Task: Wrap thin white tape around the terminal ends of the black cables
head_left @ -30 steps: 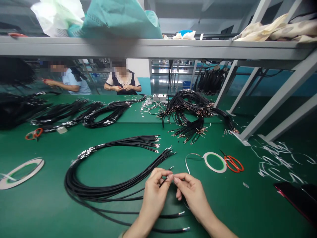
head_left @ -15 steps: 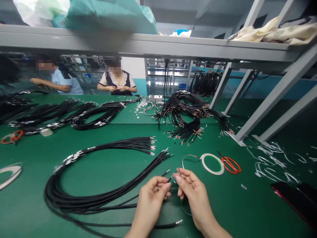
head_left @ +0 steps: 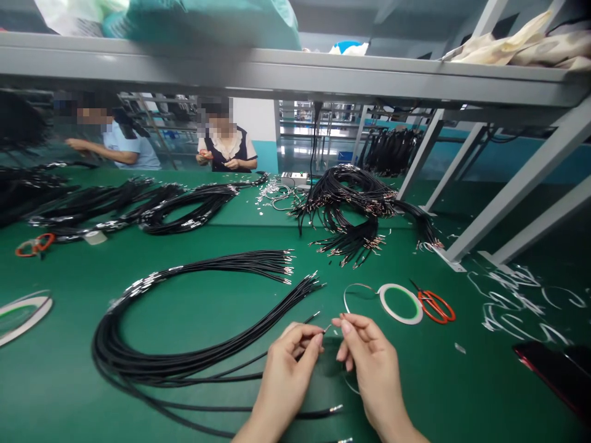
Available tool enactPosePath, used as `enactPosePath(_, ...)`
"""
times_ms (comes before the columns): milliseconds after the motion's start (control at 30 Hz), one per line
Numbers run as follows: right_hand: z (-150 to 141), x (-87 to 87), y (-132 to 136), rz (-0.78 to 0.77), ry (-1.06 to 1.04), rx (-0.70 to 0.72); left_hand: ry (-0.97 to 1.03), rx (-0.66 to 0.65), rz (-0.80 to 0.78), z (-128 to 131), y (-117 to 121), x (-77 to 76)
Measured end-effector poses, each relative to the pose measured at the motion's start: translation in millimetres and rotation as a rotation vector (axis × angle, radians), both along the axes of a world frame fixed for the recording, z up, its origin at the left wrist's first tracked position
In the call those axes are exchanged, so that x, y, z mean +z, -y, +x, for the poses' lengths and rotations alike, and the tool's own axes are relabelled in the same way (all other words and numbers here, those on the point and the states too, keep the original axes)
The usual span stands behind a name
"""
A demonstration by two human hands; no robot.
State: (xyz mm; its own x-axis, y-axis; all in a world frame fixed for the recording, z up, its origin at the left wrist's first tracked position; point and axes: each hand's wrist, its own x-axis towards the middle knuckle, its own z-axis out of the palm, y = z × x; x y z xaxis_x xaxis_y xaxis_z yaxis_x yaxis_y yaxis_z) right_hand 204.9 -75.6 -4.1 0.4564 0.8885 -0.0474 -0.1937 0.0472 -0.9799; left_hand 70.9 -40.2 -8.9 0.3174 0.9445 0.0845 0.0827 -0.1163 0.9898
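Closed in a pinch, my left hand (head_left: 290, 372) holds one black cable near its stripped, silvery tip (head_left: 327, 328), which points toward my other hand. My right hand (head_left: 369, 357) is also closed, thumb against index finger, just to the right of that tip. What sits between those fingertips is too small to make out. A thin tape strip (head_left: 347, 301) runs from the tape roll (head_left: 382, 306) down to the right fingers and shows again below them; whether they grip it is hidden. A looped bundle of black cables (head_left: 138, 354) with bare ends lies to the left.
Orange-handled scissors (head_left: 436, 307) lie beside the roll. Behind are a coiled cable heap (head_left: 346, 191) and more bundles (head_left: 189, 212). Tape scraps (head_left: 517, 298) and a dark phone-like object (head_left: 554, 375) lie right. A grey shelf beam (head_left: 277, 71) crosses above; two people sit across the table.
The view has shifted slightly, moving the scene rightward and a little up. My hands stay close together, both pinching. The left fingers now cover more of the cable's end.
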Motion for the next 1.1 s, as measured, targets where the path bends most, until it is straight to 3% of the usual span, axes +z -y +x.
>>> enactPosePath(233, 1, -0.7, 13, -0.093, 0.119, 0.12, -0.052, 0.061, 0.093, 1, 1, -4.0)
enactPosePath(400, 0, -5.1, 16, 0.179, 0.484, 0.104, -0.052, 0.084, 0.064, 0, 1, -6.2)
enactPosePath(567, 3, -7.2, 14, 0.383, 0.741, 0.269, -0.016, 0.079, 0.041, -3, 1, -5.4)
enactPosePath(667, 2, -4.8, 13, 0.332, 0.618, 0.277, -0.021, 0.071, 0.086, -4, 0, -3.6)
enactPosePath(867, 3, -1.4, 11, -0.001, 0.206, 0.133, -0.129, 0.0, 0.38, -5, -1, -2.8)
enactPosePath(1100, -1, -2.8, 8, -0.116, 0.082, 0.179, -0.127, 0.049, 0.372, -4, -1, -3.8)
